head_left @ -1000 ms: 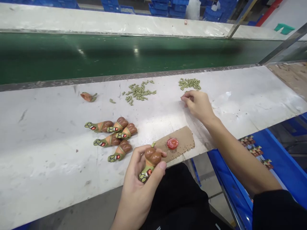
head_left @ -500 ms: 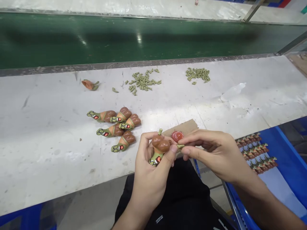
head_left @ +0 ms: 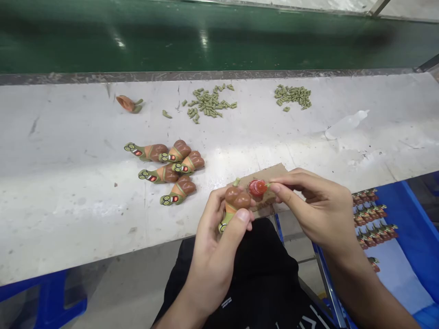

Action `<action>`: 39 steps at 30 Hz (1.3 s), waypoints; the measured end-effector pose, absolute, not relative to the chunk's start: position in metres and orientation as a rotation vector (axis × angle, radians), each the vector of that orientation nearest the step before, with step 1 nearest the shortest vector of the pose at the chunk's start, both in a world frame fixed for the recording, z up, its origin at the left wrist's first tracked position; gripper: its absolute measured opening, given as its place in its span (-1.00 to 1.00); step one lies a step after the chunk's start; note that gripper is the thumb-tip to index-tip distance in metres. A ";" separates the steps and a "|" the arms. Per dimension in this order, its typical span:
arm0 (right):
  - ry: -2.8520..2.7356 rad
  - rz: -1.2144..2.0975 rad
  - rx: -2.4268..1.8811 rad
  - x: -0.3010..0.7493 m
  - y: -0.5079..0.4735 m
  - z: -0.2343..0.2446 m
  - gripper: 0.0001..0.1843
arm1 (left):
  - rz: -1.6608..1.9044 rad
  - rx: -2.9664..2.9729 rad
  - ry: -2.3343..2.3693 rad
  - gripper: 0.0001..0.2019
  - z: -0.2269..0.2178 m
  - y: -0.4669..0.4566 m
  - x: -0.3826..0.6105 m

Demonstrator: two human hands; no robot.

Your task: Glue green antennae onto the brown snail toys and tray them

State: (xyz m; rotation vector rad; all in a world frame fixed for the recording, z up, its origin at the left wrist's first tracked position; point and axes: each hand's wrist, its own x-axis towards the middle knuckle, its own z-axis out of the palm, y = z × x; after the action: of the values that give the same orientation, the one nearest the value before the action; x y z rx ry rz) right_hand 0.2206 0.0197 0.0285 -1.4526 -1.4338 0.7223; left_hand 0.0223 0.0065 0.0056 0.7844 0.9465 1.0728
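Note:
My left hand is closed around a toy figure with a brown rounded body, an orange band and a green head pointing down toward me. A short green peg sticks up from its brown part. Between thumb and forefinger, my right hand pinches a small green peg, its tip at the small red dish. That dish, glossy red inside, sits on a piece of cardboard at the table's front edge.
Several similar figures lie left on the white table. Farther back are two piles of green pegs, an orange-and-green piece and a clear bottle. A blue bin at right holds rows of figures.
My right hand has moved the green peg away from the toy figure, over to the red dish. The left hand still holds the figure. The camera view has shifted slightly.

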 end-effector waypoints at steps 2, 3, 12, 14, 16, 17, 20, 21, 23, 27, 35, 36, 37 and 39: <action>-1.612 0.576 -1.468 0.227 0.023 0.029 -0.86 | 1.042 0.790 0.939 -0.88 0.005 0.004 0.014; -1.682 0.534 -1.461 0.228 0.024 0.028 -0.85 | 1.041 0.788 0.932 -0.89 0.005 0.002 0.011; -1.871 0.439 -1.457 0.224 0.025 0.025 -0.83 | 0.988 0.783 0.925 -0.87 -0.002 -0.001 0.007; -1.850 0.447 -1.463 0.224 0.024 0.026 -0.83 | 0.970 0.801 0.929 -0.89 -0.002 0.001 0.006; -1.742 0.490 -1.480 0.223 0.022 0.028 -0.83 | 0.972 0.828 0.924 -0.91 -0.001 0.005 0.006; -1.645 0.542 -1.488 0.222 0.020 0.030 -0.84 | 0.977 0.843 0.923 -0.91 -0.001 0.007 0.007; -1.314 0.855 -1.452 0.216 0.016 0.034 -0.85 | 1.000 0.884 0.888 -0.92 0.003 0.013 0.011; -1.224 0.968 -1.420 0.214 0.015 0.036 -0.86 | 0.996 0.889 0.865 -0.93 0.005 0.014 0.013; -1.108 1.136 -1.358 0.211 0.014 0.039 -0.88 | 0.972 0.886 0.820 -0.92 0.009 0.016 0.016; -1.010 1.240 -1.305 0.210 0.014 0.041 -0.88 | 0.913 0.891 0.810 -0.86 0.012 0.017 0.017; -1.092 1.188 -1.358 0.217 0.013 0.038 -0.89 | 0.894 0.937 0.849 -0.90 0.008 0.018 0.018; -1.114 1.176 -1.371 0.218 0.013 0.037 -0.90 | 0.889 0.945 0.855 -0.89 0.008 0.018 0.018; -1.139 1.166 -1.380 0.220 0.013 0.037 -0.91 | 0.883 0.951 0.863 -0.89 0.009 0.017 0.019; -1.212 1.140 -1.397 0.223 0.011 0.038 -0.90 | 0.871 0.970 0.882 -0.87 0.009 0.016 0.020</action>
State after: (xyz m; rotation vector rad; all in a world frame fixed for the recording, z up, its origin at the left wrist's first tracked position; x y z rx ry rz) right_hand 0.2227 0.0111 0.0378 -1.3966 -1.2124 1.1397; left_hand 0.0197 0.0159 0.0094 0.9697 0.8822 0.8713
